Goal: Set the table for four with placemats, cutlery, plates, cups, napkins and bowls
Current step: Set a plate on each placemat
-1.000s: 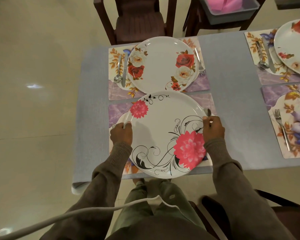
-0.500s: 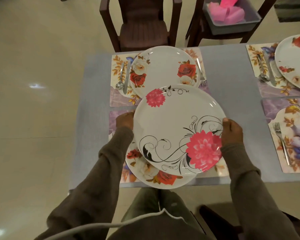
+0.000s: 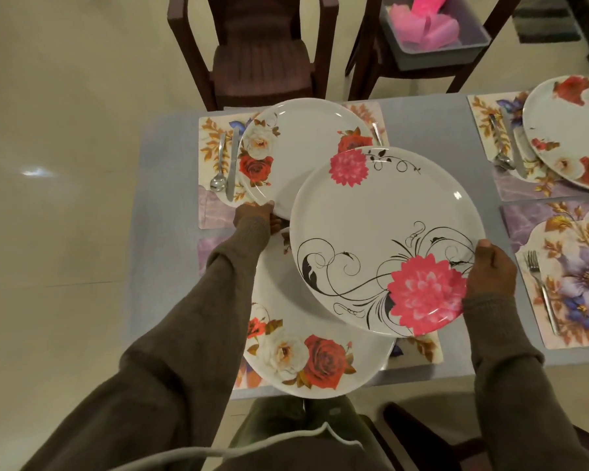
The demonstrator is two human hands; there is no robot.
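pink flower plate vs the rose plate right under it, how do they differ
The pink flower plate has pink blooms with black swirls; the rose plate has red and white roses with leaves. The pink flower plate is held at its rim by the left hand and right hand; the rose plate lies on the placemat. Both are round and white.

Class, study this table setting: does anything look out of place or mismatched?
The plate with pink flowers and black swirls, gripped by both hands, differs from the three rose-patterned plates on the placemats. The near right placemat has a fork but no plate.
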